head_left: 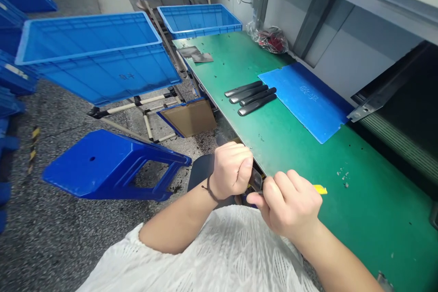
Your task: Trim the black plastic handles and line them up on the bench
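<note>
My left hand [232, 168] is closed around a dark, glossy piece [255, 179], of which only a short end shows beside the fingers. Close by on the right, my right hand [290, 200] grips a yellow-handled utility knife [320, 189]. The knife's yellow end sticks out past the little finger, and its tip side lies at the dark piece. Both hands are in front of my body at the near edge of the green table [328, 169]. Several long black handle-shaped parts [257, 105] lie side by side on the table, beyond the hands.
A blue sheet [308, 100] lies by the wall, near a clear plastic bag [273, 39] with red contents. Two grey flat pieces [202, 57] rest at the far left corner. Blue crates [102, 70] and a tipped blue stool [92, 164] stand to the left. A metal shelf [369, 0] overhangs the right.
</note>
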`<state>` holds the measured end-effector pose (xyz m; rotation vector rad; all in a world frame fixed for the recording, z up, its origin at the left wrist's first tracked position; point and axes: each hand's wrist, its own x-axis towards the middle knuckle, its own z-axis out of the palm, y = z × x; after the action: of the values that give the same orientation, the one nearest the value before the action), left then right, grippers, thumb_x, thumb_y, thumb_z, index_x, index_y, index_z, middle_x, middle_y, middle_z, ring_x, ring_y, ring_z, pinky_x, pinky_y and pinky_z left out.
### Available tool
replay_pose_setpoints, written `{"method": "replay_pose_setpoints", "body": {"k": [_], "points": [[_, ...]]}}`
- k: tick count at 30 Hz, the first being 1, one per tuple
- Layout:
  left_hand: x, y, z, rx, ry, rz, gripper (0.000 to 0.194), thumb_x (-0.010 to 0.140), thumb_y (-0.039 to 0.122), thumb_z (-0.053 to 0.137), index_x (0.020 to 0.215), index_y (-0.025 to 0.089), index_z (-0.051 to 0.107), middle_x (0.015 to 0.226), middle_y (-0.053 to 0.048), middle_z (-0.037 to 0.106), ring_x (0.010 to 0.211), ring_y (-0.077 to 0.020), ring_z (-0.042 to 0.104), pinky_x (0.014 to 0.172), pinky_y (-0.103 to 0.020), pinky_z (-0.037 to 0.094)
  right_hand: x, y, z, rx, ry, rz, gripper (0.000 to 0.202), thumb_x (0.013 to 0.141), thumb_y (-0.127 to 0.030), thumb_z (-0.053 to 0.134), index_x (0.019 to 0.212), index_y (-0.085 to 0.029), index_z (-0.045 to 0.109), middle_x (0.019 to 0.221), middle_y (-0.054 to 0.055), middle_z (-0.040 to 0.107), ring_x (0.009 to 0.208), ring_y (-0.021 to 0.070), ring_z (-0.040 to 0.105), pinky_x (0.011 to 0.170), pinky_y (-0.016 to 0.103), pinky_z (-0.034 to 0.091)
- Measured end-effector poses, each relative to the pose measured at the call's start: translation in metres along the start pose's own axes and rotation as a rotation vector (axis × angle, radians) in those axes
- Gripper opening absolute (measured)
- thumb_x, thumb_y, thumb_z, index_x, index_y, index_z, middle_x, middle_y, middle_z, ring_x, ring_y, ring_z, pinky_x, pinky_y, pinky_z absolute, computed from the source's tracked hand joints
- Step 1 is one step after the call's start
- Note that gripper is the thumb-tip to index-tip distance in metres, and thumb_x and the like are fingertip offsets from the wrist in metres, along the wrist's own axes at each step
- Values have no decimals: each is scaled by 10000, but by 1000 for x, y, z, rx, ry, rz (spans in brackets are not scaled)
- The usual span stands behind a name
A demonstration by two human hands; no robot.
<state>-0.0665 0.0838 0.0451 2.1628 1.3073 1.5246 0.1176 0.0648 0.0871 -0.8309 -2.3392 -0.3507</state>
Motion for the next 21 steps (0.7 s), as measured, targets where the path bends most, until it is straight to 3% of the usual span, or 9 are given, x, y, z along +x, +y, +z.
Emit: {"method": "replay_pose_setpoints", "body": {"k": [3,7,10,13,14,16,18,21], "points": [[0,7,3,-16,-25,-82,405,1028,240,339,624,225,362,549,10,412,529,-155,353,608,-358,275,-3,2,3,-33,65,0,544,1108,-523,398,676,-212,509,596,2,377,617,171,262,580,364,166],[1,14,5,2,-167,-302,482,1046,288,364,572,203,344,523,13,420,510,-131,356,580,-339,234,-10,12,7,-41,60,-16,482,1052,-511,570,681,-211,501,594,-13,362,613,158,255,584,361,154],[6,17,5,54,-258,-462,511,1041,328,377,550,190,351,505,12,432,499,-122,354,580,-333,210,-15,24,9,129,26,-60,388,1049,-371,607,711,-210,504,606,-19,378,615,152,270,585,351,177],[10,17,2,93,-294,-548,520,1035,357,375,545,187,354,505,8,433,507,-122,346,584,-328,200,-17,35,5,282,-41,-36,188,1037,-238,603,857,-186,582,653,-18,432,627,147,318,584,331,218],[11,17,1,107,-302,-563,522,1034,368,374,545,187,354,505,8,431,507,-123,341,584,-327,195,-16,38,3,293,-69,-3,157,1035,-270,619,912,-174,600,676,-14,455,635,147,345,585,326,233],[13,18,-1,134,-328,-569,524,1033,382,366,547,187,359,508,5,438,509,-126,345,587,-326,186,-14,41,-1,272,-127,62,289,1028,-436,640,956,-158,614,718,4,502,655,151,399,592,325,261],[16,21,-2,165,-356,-550,523,1031,384,354,547,186,377,518,-5,469,514,-130,366,591,-326,181,-10,41,-3,223,-161,87,457,1009,-611,597,912,-164,613,734,21,532,665,160,429,598,332,272],[20,26,-2,205,-391,-513,530,1025,383,339,539,187,414,541,-31,531,527,-144,399,593,-326,178,-3,40,-4,151,-186,93,571,1016,-710,485,809,-187,584,701,22,516,648,163,412,588,339,250]]}}
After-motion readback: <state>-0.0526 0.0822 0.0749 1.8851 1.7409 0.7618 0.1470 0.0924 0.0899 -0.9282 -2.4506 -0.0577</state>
